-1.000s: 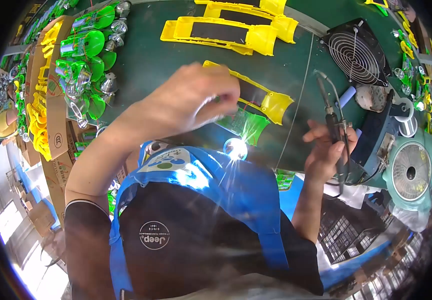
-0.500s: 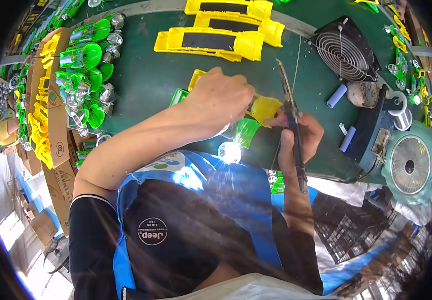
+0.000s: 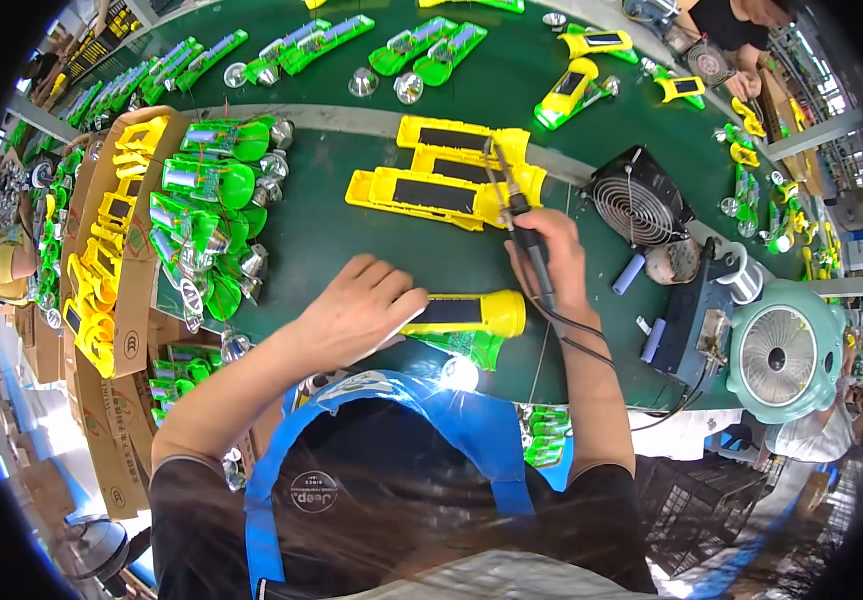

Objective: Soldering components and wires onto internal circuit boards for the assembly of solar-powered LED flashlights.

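Observation:
My left hand [image 3: 357, 312], fingers curled, grips the left end of a yellow casing [image 3: 472, 313] with a dark panel. Under its near edge shows a green flashlight shell [image 3: 472, 346], with a brightly lit lamp head [image 3: 460, 374] close to my apron. My right hand [image 3: 556, 258] is closed around the black handle of a soldering iron [image 3: 530, 245], its cable trailing back along my forearm. The iron's tip points away from me, above several yellow casings [image 3: 417, 197] lying side by side. My left fingertips are partly hidden.
At the left, green flashlight halves [image 3: 214, 185] are stacked beside a cardboard box [image 3: 137, 300] of yellow parts. To the right are a black fan [image 3: 640, 200], blue cylinders [image 3: 629, 274], a solder spool [image 3: 742, 280] and a green fan [image 3: 778, 358]. A co-worker [image 3: 737, 45] sits far right.
The yellow casing has turned from tilted to panel-up over the green shell. My right hand has moved away from it, swinging the iron outward. My left hand has shifted to the casing's left end.

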Motion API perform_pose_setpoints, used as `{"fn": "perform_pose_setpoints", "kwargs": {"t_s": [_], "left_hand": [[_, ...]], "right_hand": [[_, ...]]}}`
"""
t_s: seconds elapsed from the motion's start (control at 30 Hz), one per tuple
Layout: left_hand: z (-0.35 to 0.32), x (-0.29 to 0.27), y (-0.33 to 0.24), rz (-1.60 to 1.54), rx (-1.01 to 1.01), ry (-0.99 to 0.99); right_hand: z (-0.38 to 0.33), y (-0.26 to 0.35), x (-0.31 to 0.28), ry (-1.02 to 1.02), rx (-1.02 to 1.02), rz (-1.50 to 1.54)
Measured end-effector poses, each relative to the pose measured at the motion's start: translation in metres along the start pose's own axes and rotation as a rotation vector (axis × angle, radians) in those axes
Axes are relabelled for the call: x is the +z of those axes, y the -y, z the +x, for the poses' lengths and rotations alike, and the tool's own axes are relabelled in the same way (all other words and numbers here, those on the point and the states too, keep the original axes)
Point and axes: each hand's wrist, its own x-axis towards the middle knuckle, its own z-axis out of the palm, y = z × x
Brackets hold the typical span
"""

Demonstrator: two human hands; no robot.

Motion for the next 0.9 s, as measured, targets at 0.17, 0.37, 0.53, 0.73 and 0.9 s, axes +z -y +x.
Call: {"fn": "perform_pose_setpoints", "kwargs": {"t_s": [0.17, 0.37, 0.53, 0.73, 0.9], "left_hand": [[-0.023, -0.024, 0.002, -0.277, -0.065, -0.266], [0.066, -0.068, 0.074, -0.517, -0.307, -0.46], [0.207, -0.008, 0.131, -0.265, -0.569, -0.464], [0.257, 0.031, 0.139, 0.142, -0.394, -0.588], [0.271, 0.017, 0.201, 0.368, -0.659, -0.503]], "right_hand": [[-0.003, 0.001, 0.007, -0.15, 0.088, 0.063], [-0.086, 0.012, -0.043, -0.432, 0.393, 0.149], [-0.112, 0.015, -0.045, -0.318, 0.369, 0.135], [-0.089, 0.013, -0.056, -0.236, 0.298, -0.061], [-0.073, 0.013, -0.063, -0.205, 0.209, -0.033]]}}
